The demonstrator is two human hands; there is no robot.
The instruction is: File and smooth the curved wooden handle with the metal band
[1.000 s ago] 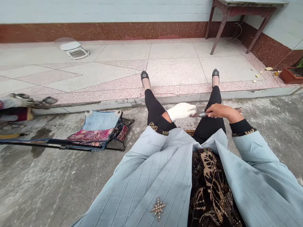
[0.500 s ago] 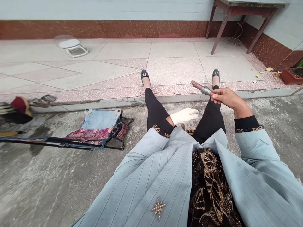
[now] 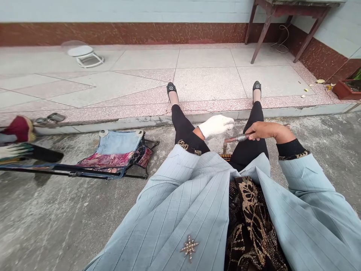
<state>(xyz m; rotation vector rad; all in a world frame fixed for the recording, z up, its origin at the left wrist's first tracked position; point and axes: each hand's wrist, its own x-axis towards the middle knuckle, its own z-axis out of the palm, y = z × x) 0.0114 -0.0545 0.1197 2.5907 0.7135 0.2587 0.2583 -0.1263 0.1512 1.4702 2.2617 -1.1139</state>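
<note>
My right hand is bare and closed around a brown stick with silvery wire wound round it. The stick points left, and its far end comes out behind my wrist. Its left tip is close to a small upright brown stub between my knees; I cannot tell if they touch. My left hand, in a white glove, is above and left of that stub with its fingers curled together. What it holds, if anything, is hidden. A yellow-and-black woven edge shows beneath, partly covered by my jacket.
Left of me is a low folding chair with patched fabric. Another person's gloved hand is at the far left beside a dark object. A white stool, a wooden table and a planter stand on the raised tiled step.
My right hand has lowered the wire-wound stick towards the stub. My left hand has risen slightly and shifted left. At the far left, the other person's gloved hand and the dark object have moved.
</note>
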